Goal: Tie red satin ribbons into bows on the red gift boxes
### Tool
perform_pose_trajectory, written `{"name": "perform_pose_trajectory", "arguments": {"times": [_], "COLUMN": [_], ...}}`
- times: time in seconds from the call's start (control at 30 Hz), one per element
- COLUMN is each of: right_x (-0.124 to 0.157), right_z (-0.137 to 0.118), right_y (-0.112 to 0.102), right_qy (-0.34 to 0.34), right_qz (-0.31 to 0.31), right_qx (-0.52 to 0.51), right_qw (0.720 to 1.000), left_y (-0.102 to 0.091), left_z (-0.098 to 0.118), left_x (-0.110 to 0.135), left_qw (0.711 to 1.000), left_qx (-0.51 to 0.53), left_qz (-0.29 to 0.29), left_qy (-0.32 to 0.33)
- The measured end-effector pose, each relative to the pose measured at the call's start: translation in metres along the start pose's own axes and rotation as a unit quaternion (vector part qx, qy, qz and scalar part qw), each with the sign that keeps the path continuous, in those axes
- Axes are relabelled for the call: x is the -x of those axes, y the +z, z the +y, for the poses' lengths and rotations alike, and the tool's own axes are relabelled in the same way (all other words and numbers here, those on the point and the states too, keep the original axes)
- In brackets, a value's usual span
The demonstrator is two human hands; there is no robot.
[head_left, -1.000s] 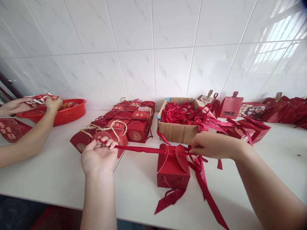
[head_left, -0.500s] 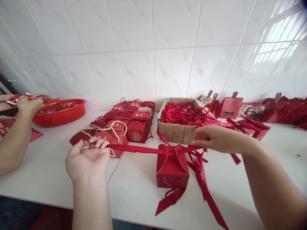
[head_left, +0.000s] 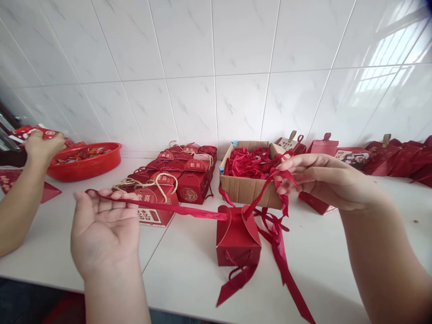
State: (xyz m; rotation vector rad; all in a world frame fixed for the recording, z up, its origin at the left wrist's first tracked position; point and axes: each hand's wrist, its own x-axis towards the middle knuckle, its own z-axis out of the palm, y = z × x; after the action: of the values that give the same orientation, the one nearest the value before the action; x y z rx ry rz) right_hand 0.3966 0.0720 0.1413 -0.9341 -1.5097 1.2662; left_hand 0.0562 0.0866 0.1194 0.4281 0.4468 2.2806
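Observation:
A small red gift box (head_left: 239, 243) stands upright on the white table, with a red ribbon (head_left: 189, 211) running through the holes in its top flaps. My left hand (head_left: 104, 229), palm up at the left, holds one end of this ribbon across its bent fingers. The other end rises from the box to my right hand (head_left: 313, 177), which has it between thumb and fingers above the front right of a cardboard carton. A twisted red cord hangs on the box front. Loose red ribbons (head_left: 283, 261) lie beside the box and trail toward the table edge.
Behind the box is the cardboard carton (head_left: 248, 191) of red ribbons. Several filled red boxes (head_left: 192, 184) with rope handles stand left of it. Red bags (head_left: 381, 157) line the wall at right. At left, a co-worker's hand (head_left: 45, 146) holds a red packet by a red basin (head_left: 91, 168).
My left hand has moved left and its fingers have loosened. My right hand has risen, lifting its ribbon end, which slants up from the box. The co-worker's hand has shifted slightly.

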Motion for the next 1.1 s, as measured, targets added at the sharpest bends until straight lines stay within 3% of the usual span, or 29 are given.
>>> {"name": "perform_pose_trajectory", "arguments": {"times": [0.1,0.3,0.47,0.63,0.77,0.9,1.0,1.1], "right_x": [-0.002,-0.006,-0.004,-0.006,-0.01,-0.013,-0.014,-0.017], "right_z": [0.002,0.004,0.005,0.0,-0.014,-0.03,-0.034,-0.031], "right_y": [-0.001,0.004,0.01,0.022,0.038,0.051,0.053,0.05], "right_qy": [-0.018,-0.086,-0.149,-0.185,-0.189,-0.15,-0.119,-0.121], "right_qz": [-0.002,0.061,0.124,0.192,0.221,0.239,0.218,0.197], "right_qx": [0.022,0.026,0.047,0.061,0.078,0.153,0.176,0.159], "right_qw": [1.0,0.994,0.98,0.962,0.953,0.947,0.953,0.96], "left_y": [0.005,0.029,0.051,0.049,0.05,0.076,0.102,0.116], "left_z": [0.002,0.0,-0.015,-0.022,-0.022,-0.02,-0.013,-0.005], "left_x": [0.005,0.012,0.025,0.036,0.034,0.026,0.02,0.019], "left_qw": [0.998,0.988,0.955,0.919,0.905,0.899,0.855,0.793], "left_qx": [0.001,-0.039,-0.083,-0.11,-0.173,-0.246,-0.329,-0.39], "left_qz": [-0.048,-0.142,-0.274,-0.378,-0.389,-0.357,-0.395,-0.466], "left_qy": [0.028,0.056,0.075,0.035,0.02,0.055,0.071,0.031]}}
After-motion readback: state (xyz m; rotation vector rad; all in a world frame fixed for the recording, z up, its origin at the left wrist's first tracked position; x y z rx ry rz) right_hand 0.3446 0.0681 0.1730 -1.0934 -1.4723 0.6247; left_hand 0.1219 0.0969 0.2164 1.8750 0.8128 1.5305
